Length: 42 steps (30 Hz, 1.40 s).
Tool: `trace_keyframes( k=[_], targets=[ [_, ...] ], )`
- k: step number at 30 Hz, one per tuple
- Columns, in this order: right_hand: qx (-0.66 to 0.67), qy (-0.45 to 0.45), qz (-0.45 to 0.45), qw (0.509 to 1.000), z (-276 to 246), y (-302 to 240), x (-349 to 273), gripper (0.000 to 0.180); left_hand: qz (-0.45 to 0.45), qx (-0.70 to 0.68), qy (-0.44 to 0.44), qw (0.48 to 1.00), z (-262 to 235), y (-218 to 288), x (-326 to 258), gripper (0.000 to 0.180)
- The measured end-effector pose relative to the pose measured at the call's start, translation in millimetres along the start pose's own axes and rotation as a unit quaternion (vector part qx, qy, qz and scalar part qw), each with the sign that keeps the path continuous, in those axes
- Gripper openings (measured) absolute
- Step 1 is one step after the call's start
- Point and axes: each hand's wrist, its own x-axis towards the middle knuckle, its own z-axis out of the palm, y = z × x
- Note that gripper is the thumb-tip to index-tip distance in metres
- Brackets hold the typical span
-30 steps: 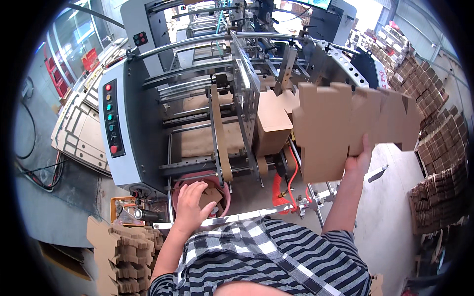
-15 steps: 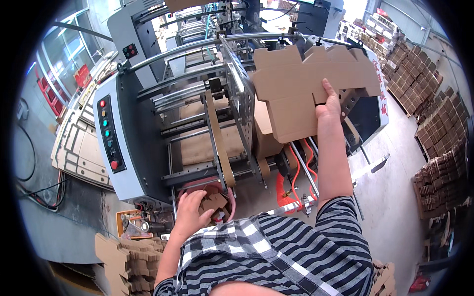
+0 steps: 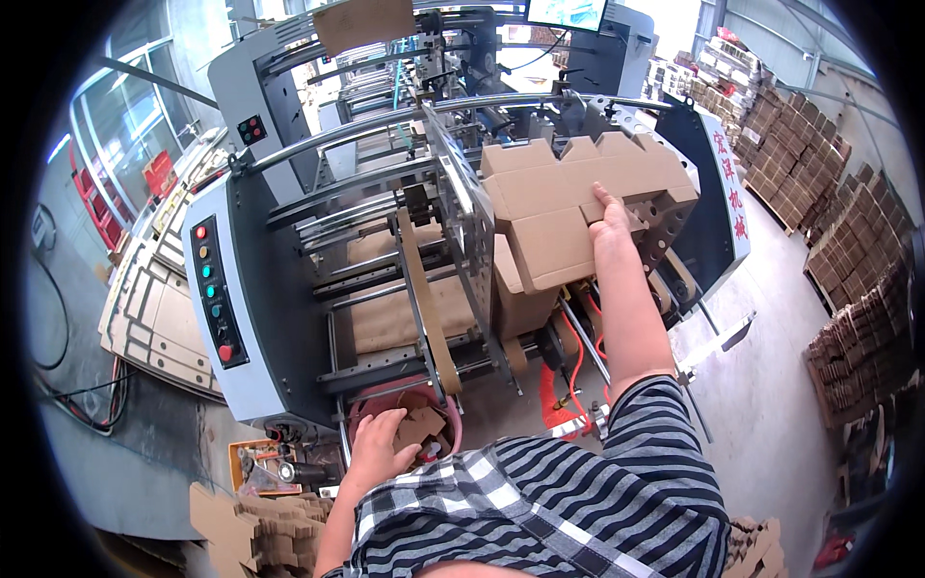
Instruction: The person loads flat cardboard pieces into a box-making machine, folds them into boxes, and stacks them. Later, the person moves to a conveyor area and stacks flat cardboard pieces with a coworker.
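A flat die-cut cardboard box blank (image 3: 540,207), brown with notched edges, lies over the right side of the machine's feeding end. My right hand (image 3: 612,229) grips it at its near right edge; one digit lies on top and the other fingers are hidden. Below its left part stand more cardboard blanks (image 3: 520,310) against an upright metal plate (image 3: 464,193). My left hand (image 3: 381,449) is empty, fingers apart, beside a pink bucket (image 3: 459,424) with cardboard scraps (image 3: 420,424) inside.
The grey machine (image 3: 260,318) carries a button panel (image 3: 214,289) on the left and tan belts (image 3: 424,299) between its bars. Cardboard stacks (image 3: 265,530) sit low on the left. An orange toolbox (image 3: 237,467) stands nearby. Tall cardboard piles (image 3: 795,154) line the right.
My right hand has brought the cardboard blank slightly left and lower in the picture, onto the feeding end. My left hand stays by the bucket. The whole view has shifted a little.
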Motion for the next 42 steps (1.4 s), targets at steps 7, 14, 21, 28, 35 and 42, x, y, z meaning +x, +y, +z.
trace_keyframes(
  k=[7, 14, 21, 28, 35, 42],
  targets=[
    [-0.007, 0.036, 0.057, 0.998, -16.2, 36.6, 30.0, 0.042, -0.026, -0.012, -0.02, 0.999, 7.1, 1.9, 3.8, 0.063],
    [-0.016, 0.099, 0.075, 0.992, -26.9, 64.5, 46.4, 0.038, -0.03, -0.001, -0.026, 0.999, 9.7, 2.5, 8.0, 0.065],
    [-0.026, 0.13, 0.085, 0.987, -33.3, 84.4, 74.0, 0.036, -0.046, -0.004, -0.047, 0.998, 19.0, -2.7, 10.1, 0.065],
    [-0.245, 0.001, 0.262, 0.933, -31.1, 61.7, 54.6, 0.039, -0.058, -0.012, -0.064, 0.996, 26.4, -4.8, 10.2, 0.066],
    [-0.329, 0.002, 0.185, 0.926, -46.5, 43.7, 66.8, 0.043, -0.038, -0.022, -0.088, 0.995, 31.6, -0.6, 19.1, 0.063],
    [-0.167, 0.014, 0.246, 0.955, -36.6, 31.9, 25.3, 0.056, -0.039, -0.027, -0.102, 0.994, 38.0, -4.8, 16.5, 0.06]
  ],
)
